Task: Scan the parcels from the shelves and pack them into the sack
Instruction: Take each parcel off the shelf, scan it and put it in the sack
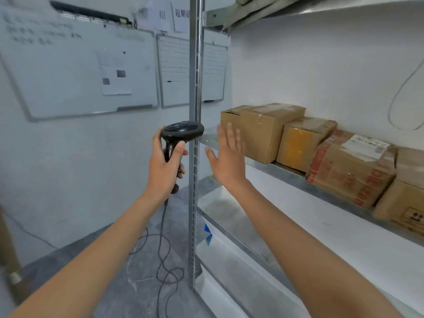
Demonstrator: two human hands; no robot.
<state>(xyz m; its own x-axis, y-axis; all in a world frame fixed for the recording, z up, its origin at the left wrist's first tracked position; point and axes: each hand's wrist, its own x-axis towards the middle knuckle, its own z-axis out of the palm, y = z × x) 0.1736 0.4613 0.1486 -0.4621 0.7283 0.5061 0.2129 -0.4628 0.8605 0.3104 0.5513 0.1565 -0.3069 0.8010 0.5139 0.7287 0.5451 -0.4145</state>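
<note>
Your left hand [164, 162] grips the barcode scanner [181, 134] by its handle. Your right hand [226, 157] is wide open, fingers straight, holding nothing, just in front of the cardboard box [259, 131] at the shelf's [286, 177] left end.

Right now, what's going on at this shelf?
A person stands at a metal shelf holding a row of cardboard parcels. The left hand grips a corded barcode scanner. The right hand is open, fingers spread, reaching toward the leftmost parcel without touching it. No sack is in view.
</note>
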